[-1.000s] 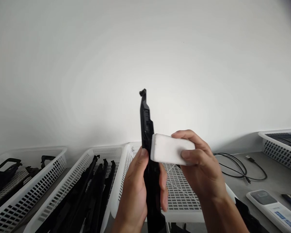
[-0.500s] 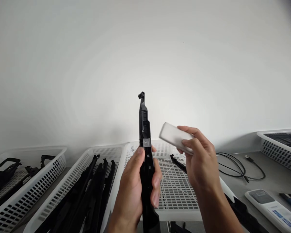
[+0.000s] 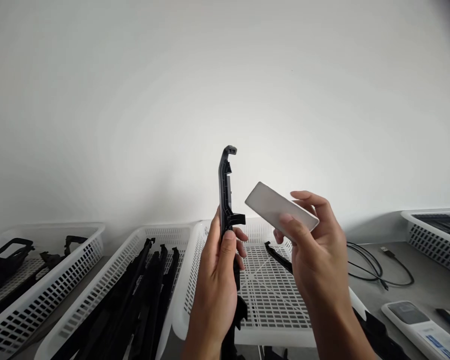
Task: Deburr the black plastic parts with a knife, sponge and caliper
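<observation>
My left hand [image 3: 219, 280] is closed round a long black plastic part [image 3: 225, 187], held upright with its hooked tip at the top. A short tab juts from the part to the right, just above my thumb. In my right hand [image 3: 318, 255] is a flat pale-grey rectangular block [image 3: 281, 205], pinched between thumb and fingers. The block is tilted, its free end pointing up and left toward the black part without touching it. Below both hands stands a white mesh basket [image 3: 277, 337] with a slim black part [image 3: 279, 257] lying inside.
Left of it, another white basket [image 3: 93, 280] holds several long black parts [image 3: 150, 295]. A further basket [image 3: 60, 280] at far left contains black frames. To the right lie a black USB cable [image 3: 378, 270] and a white device [image 3: 416, 320] with a screen; another basket [image 3: 431, 240] stands behind.
The black part has been turned about its length, so its hooked tip and tab now point right. The pale block has tilted to show its broad face, and my right hand has shifted slightly right.
</observation>
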Available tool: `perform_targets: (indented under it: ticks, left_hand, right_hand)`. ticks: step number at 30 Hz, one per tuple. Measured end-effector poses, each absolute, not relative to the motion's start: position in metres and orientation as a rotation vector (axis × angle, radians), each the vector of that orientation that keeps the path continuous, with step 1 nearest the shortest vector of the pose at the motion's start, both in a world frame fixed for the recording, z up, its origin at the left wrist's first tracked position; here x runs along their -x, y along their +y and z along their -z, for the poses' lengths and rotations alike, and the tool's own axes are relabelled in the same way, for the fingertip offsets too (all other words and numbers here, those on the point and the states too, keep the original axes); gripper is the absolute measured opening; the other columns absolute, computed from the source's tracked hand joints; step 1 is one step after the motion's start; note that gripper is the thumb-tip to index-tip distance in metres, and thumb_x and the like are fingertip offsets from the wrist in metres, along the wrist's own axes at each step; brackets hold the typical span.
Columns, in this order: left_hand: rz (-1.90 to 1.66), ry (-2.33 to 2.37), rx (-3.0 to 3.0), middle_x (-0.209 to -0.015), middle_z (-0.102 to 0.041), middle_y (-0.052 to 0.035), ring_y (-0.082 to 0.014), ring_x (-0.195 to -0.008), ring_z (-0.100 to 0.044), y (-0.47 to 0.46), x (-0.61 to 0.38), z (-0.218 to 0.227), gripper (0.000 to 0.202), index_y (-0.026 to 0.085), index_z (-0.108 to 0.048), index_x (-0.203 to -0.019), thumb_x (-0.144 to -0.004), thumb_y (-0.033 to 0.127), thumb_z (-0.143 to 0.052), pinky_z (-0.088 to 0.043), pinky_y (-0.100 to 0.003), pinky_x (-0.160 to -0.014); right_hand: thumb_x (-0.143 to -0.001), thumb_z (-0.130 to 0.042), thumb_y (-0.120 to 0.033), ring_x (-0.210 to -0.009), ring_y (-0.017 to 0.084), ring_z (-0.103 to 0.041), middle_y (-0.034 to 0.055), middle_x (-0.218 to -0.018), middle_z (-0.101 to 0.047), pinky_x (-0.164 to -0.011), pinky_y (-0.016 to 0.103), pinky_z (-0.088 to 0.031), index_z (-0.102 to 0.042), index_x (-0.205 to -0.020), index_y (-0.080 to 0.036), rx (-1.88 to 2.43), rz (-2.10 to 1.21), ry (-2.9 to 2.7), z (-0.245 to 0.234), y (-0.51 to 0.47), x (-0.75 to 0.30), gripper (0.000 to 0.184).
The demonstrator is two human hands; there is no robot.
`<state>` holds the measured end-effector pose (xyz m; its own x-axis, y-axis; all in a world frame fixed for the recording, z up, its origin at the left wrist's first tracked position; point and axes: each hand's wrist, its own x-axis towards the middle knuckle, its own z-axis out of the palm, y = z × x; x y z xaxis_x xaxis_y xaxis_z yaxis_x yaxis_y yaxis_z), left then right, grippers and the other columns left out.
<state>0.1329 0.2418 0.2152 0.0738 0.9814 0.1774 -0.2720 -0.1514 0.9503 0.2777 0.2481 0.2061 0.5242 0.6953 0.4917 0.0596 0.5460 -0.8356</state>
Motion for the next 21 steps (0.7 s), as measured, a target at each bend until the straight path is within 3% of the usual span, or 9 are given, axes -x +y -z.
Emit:
perform_targets:
  ticks: [3, 6, 12, 18, 21]
  left_hand:
    - [-1.311, 0.835, -1.214, -0.093, -0.066, -0.0043, -0.0168, -0.075, -0.054, 0.24, -0.133, -0.217, 0.049, 0.031, -0.062, -0.149, -0.104, 0.05, -0.062, -0.049, -0.027, -0.067]
    - [-1.223, 0.804, -1.25, -0.086, -0.064, -0.003, -0.0175, -0.074, -0.054, 0.237, -0.131, -0.22, 0.049, 0.029, -0.062, -0.147, -0.103, 0.051, -0.062, -0.049, -0.029, -0.07]
    - [-1.152, 0.811, -1.326, -0.076, -0.059, -0.0022, -0.0188, -0.07, -0.051, 0.233, -0.133, -0.221, 0.042, 0.025, -0.073, -0.125, -0.104, 0.058, -0.058, -0.046, -0.031, -0.069]
    - [-1.104, 0.843, -1.398, -0.083, -0.06, -0.0018, -0.0176, -0.069, -0.049, 0.23, -0.133, -0.218, 0.054, 0.031, -0.057, -0.152, -0.106, 0.059, -0.053, -0.047, -0.032, -0.069]
    - [-1.067, 0.871, -1.461, -0.084, -0.06, -0.0021, -0.0177, -0.071, -0.051, 0.23, -0.133, -0.216, 0.055, 0.032, -0.058, -0.152, -0.104, 0.06, -0.058, -0.049, -0.033, -0.073]
  right_hand:
    - [-0.092, -0.072, -0.036, -0.067, 0.015, -0.054, 0.0012, -0.089, -0.063, -0.058, 0.029, -0.046, -0.07, -0.109, -0.025, 0.881, -0.621, -1.024, -0.206, 0.248, -0.277, 0.021]
    - [-0.092, -0.073, -0.036, -0.068, 0.014, -0.052, -0.0009, -0.084, -0.06, -0.062, 0.028, -0.046, -0.071, -0.111, -0.025, 0.898, -0.687, -0.948, -0.205, 0.251, -0.276, 0.022]
    - [-0.091, -0.075, -0.039, -0.064, 0.015, -0.051, -0.0023, -0.079, -0.058, -0.06, 0.029, -0.047, -0.068, -0.112, -0.027, 0.868, -0.707, -1.012, -0.208, 0.25, -0.275, 0.025]
    - [-0.089, -0.072, -0.032, -0.072, 0.017, -0.056, -0.0009, -0.081, -0.06, -0.06, 0.027, -0.047, -0.069, -0.106, -0.026, 0.889, -0.647, -0.918, -0.208, 0.247, -0.277, 0.018]
    - [-0.088, -0.072, -0.031, -0.073, 0.018, -0.057, -0.0001, -0.083, -0.062, -0.061, 0.028, -0.048, -0.07, -0.105, -0.027, 0.889, -0.671, -0.935, -0.208, 0.247, -0.278, 0.018]
